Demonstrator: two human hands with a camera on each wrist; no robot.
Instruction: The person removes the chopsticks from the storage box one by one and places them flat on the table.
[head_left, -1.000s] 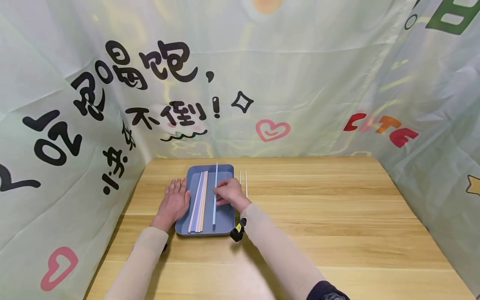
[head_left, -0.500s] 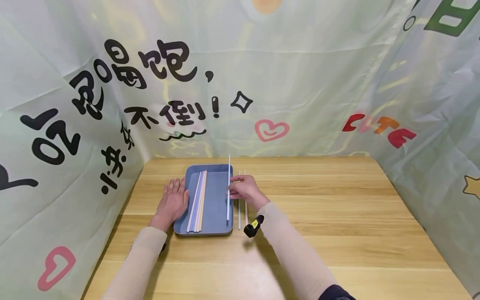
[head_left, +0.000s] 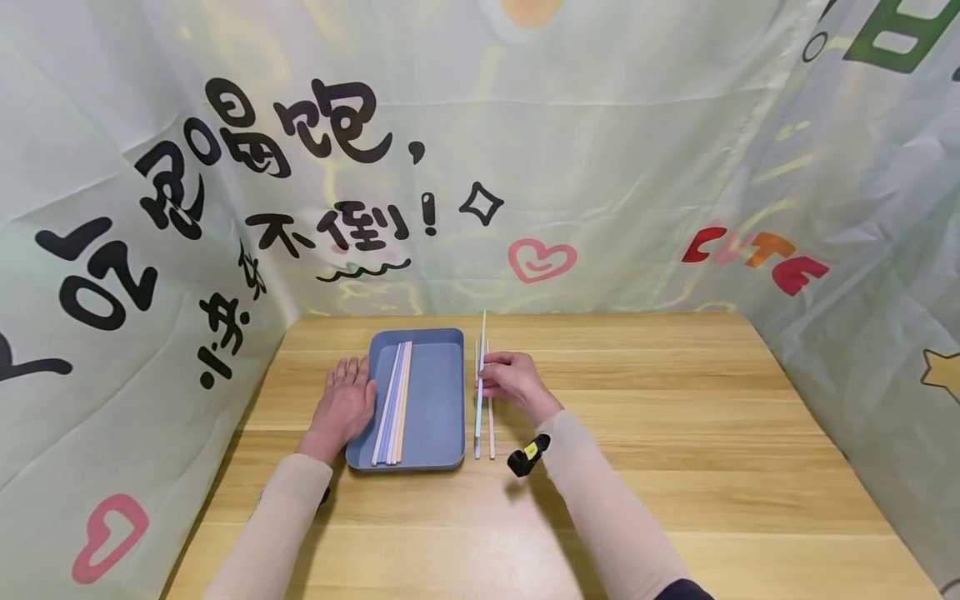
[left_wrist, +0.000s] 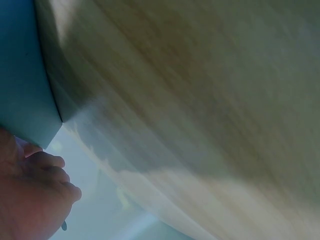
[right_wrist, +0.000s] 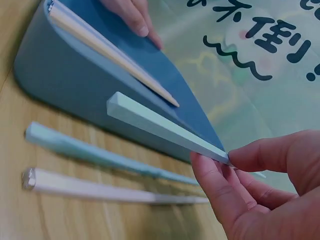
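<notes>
My right hand [head_left: 516, 383] is pinching a light-blue chopstick [right_wrist: 160, 125] between thumb and fingers; half a second ago it was crossing the tray's right rim, and now it is hovering beyond it. My left hand [head_left: 347, 408] is staying at the blue tray [head_left: 438, 400], fingers lying extended. A chopstick bundle [head_left: 393, 404] is resting inside. The wood-grain worktop [head_left: 675, 433] is running back to a printed cloth backdrop [head_left: 615, 183]. The right wrist view is showing the gap above another light-blue chopstick [right_wrist: 100, 152] and a pinkish-white chopstick [right_wrist: 95, 188].
</notes>
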